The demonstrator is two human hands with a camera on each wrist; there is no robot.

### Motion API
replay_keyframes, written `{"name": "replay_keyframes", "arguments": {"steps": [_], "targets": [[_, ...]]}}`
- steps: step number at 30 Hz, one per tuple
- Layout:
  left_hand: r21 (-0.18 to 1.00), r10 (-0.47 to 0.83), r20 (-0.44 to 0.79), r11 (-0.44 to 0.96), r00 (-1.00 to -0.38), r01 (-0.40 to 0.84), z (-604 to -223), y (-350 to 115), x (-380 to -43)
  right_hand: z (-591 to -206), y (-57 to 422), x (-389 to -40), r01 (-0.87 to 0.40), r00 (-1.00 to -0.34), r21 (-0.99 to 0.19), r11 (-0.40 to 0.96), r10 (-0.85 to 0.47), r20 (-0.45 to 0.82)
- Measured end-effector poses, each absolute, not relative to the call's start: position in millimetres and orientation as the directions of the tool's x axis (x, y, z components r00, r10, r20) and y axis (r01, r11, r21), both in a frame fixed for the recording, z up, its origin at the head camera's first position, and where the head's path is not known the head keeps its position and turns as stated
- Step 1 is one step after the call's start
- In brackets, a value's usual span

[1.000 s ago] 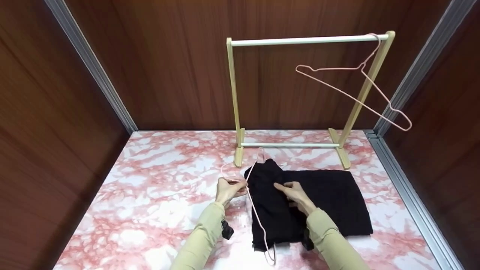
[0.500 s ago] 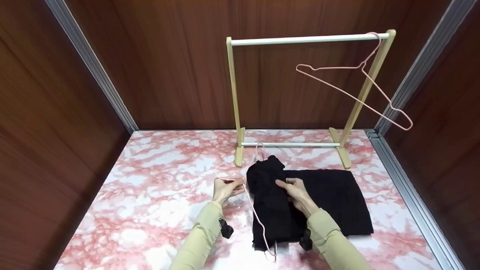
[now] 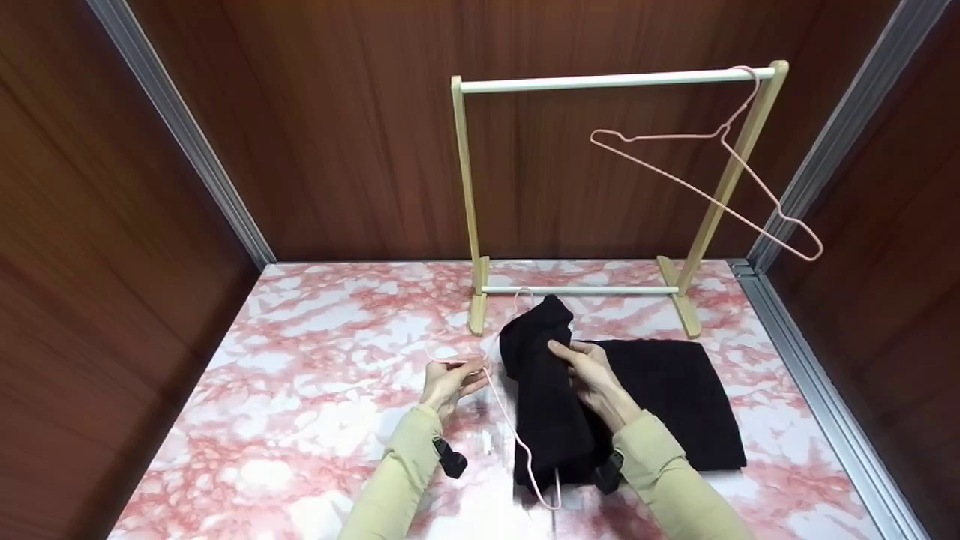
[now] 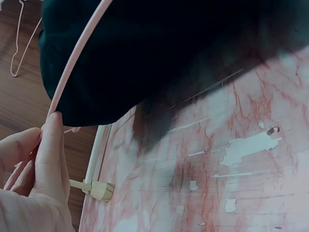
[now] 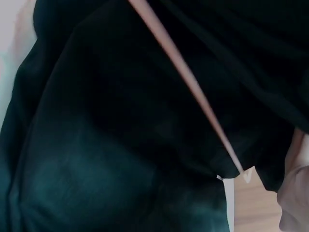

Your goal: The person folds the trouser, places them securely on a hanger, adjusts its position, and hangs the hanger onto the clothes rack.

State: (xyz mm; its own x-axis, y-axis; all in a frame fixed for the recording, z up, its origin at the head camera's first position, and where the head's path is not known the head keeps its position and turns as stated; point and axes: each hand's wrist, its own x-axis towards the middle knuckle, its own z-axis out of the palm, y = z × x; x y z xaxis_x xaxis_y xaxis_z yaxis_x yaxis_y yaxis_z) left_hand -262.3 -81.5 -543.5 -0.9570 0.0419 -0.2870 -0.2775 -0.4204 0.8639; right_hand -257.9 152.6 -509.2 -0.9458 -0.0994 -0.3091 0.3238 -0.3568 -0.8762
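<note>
My left hand point(image 3: 448, 384) pinches a thin pink clothes hanger point(image 3: 504, 409) between thumb and fingers near its neck. The same hanger point(image 4: 75, 53) runs up from the fingertips in the left wrist view. With its thumb on top, my right hand point(image 3: 598, 381) grips a folded portion of a black garment point(image 3: 547, 397). That portion is raised and passes through the hanger frame. The rest of the garment lies flat to the right. In the right wrist view the hanger's bar point(image 5: 186, 72) crosses the dark cloth point(image 5: 72, 169), which hides most of the right fingers.
A small garment rack point(image 3: 471, 187) with wooden posts and white rails stands at the back. Another pink hanger point(image 3: 675, 178) hangs at the right end of its top rail. The table point(image 3: 300, 420) has a pink-and-white marbled top, with wood-look walls on three sides.
My right hand has lifted the gripped part of the garment, and its far end sits higher. The left hand has moved slightly left with the hanger.
</note>
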Motion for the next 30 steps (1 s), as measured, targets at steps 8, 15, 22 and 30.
{"name": "replay_keyframes", "arguments": {"steps": [8,15,22,30], "targets": [[0.845,0.056,-0.29,-0.454,-0.955,-0.283,-547.2,-87.3,-262.2,-492.7,140.7,-256.3,0.335,-0.942,-0.845,-0.418,-0.112,-0.318],[0.825,0.059,-0.284,-0.494,-0.957,-0.275,-550.0,-97.6,-259.8,-475.9,135.2,-255.8,0.314,-0.949,-0.843,-0.437,-0.139,-0.282],[0.829,0.066,-0.281,-0.485,-0.957,-0.277,-549.9,-103.5,-259.7,-467.7,133.6,-257.2,0.297,-0.955,-0.837,-0.46,-0.136,-0.264],[0.843,0.081,-0.256,-0.47,-0.963,-0.263,-551.3,-106.4,-257.4,-461.5,129.2,-255.7,0.286,-0.958,-0.823,-0.491,-0.134,-0.253]]}}
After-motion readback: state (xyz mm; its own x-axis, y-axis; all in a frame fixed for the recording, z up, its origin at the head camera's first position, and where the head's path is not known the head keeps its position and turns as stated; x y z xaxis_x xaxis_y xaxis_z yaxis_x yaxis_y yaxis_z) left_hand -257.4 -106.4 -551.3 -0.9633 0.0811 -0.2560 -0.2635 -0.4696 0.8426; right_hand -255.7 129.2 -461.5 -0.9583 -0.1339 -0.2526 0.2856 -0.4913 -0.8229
